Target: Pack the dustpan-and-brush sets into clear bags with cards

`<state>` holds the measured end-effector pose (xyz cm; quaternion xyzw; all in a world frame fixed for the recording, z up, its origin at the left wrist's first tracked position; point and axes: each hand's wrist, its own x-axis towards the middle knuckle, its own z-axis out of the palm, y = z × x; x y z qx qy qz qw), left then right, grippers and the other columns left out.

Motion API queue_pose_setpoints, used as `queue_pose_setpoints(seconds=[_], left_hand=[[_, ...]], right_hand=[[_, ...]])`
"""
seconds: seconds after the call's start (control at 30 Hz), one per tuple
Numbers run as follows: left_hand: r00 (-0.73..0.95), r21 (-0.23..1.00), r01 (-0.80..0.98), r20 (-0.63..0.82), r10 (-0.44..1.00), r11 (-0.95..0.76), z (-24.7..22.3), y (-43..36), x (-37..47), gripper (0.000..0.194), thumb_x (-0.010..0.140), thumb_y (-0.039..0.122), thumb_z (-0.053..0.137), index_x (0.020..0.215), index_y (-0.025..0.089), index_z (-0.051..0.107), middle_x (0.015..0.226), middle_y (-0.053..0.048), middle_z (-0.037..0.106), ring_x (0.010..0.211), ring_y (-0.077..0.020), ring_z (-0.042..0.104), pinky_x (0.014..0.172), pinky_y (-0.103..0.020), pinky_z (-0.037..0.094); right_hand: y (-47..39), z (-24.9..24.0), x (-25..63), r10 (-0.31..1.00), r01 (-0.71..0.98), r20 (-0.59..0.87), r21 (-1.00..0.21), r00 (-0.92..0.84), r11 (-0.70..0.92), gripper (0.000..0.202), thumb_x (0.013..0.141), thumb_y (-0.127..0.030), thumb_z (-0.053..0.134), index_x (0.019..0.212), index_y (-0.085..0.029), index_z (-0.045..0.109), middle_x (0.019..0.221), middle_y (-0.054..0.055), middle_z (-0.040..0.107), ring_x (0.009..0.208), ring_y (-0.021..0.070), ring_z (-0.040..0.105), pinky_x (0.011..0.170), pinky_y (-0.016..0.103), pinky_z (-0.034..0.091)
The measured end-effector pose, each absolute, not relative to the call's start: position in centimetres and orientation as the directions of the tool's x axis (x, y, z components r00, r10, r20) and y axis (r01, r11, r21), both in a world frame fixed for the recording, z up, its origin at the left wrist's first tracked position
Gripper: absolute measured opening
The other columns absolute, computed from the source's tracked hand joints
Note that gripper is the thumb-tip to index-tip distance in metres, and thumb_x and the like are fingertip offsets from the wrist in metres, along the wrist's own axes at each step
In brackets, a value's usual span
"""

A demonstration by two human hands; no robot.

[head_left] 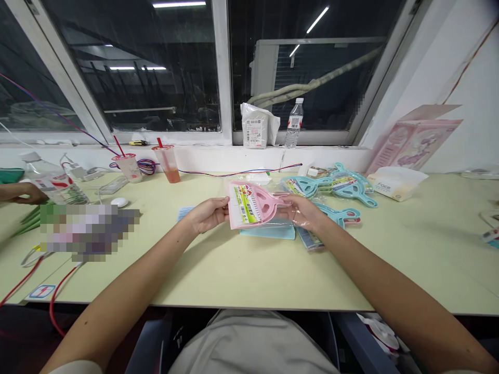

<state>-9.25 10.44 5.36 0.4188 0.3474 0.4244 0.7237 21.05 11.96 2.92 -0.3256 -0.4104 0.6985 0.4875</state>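
Observation:
A pink dustpan set (262,206) in clear plastic, with a green and yellow label, is held above the table between both hands. My left hand (209,214) grips its wide end. Fingers of my right hand (303,210) close on the wrapper and handle at the other end. Below it lies a light blue dustpan (268,231), partly hidden. Beyond and beside my right hand, several blue dustpan sets (353,189) in plastic are heaped on the table.
A pale yellow table (249,280) spans the view. Two drink cups (167,163), a large bottle (54,179) and cables stand or lie left; another person's hand (29,193) is at the far left. Tissue pack (397,183) and pink box (417,137) stand right; a water bottle (294,124) is on the sill.

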Motion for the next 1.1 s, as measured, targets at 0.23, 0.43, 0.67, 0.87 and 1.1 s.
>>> queue_pose_setpoints(seconds=[0.23,0.43,0.67,0.87,1.1], left_hand=[[0.318,0.919,-0.338,-0.089,0.944,0.201,4.2,11.4,-9.6,0.018,0.092,0.011,0.063,0.104,0.006,0.074,0.109,-0.019,0.075,0.101,-0.0243,0.073,0.088,-0.033,0.062],[0.226,0.935,-0.335,-0.043,0.973,0.118,4.0,11.7,-9.7,0.009,0.088,0.009,0.068,0.091,0.005,0.075,0.093,-0.017,0.076,0.075,-0.0173,0.072,0.072,-0.026,0.062],[0.038,0.929,-0.363,-0.061,0.997,0.070,4.8,12.4,-10.9,0.011,0.083,-0.003,0.067,0.087,0.007,0.070,0.080,-0.012,0.073,0.069,-0.0135,0.071,0.069,-0.021,0.061],[-0.011,0.937,-0.348,-0.030,0.999,0.024,5.0,13.1,-11.7,0.015,0.085,0.006,0.070,0.098,0.008,0.063,0.087,-0.014,0.072,0.070,-0.0157,0.072,0.074,-0.027,0.062],[-0.016,0.873,-0.476,-0.129,0.991,0.106,5.4,12.5,-11.1,0.065,0.088,0.058,0.067,0.128,0.010,0.049,0.116,-0.027,0.066,0.101,-0.0367,0.073,0.087,-0.048,0.061]], right_hand=[[11.9,3.6,21.5,0.947,-0.377,-0.070,-0.906,-0.313,-0.191,0.018,0.098,-0.026,0.054,0.103,-0.015,0.067,0.080,0.010,0.074,0.075,0.0265,0.075,0.072,0.046,0.064],[12.2,3.5,22.1,0.969,-0.237,-0.057,-0.965,-0.239,-0.115,0.009,0.094,-0.022,0.060,0.087,-0.017,0.063,0.069,0.006,0.066,0.055,0.0190,0.064,0.046,0.031,0.054],[12.5,3.7,22.8,0.969,-0.168,-0.040,-0.982,-0.243,-0.082,0.010,0.090,-0.017,0.057,0.083,-0.015,0.065,0.070,0.011,0.069,0.055,0.0182,0.061,0.043,0.027,0.045],[12.5,3.6,22.5,0.964,-0.219,-0.065,-0.968,-0.257,-0.123,0.008,0.088,-0.014,0.059,0.085,-0.014,0.066,0.073,0.013,0.072,0.058,0.0192,0.064,0.045,0.027,0.048],[12.2,3.3,21.3,0.989,-0.338,-0.042,-0.937,-0.142,-0.088,0.013,0.090,-0.007,0.055,0.086,-0.016,0.062,0.079,0.014,0.075,0.068,0.0226,0.073,0.053,0.030,0.057]])
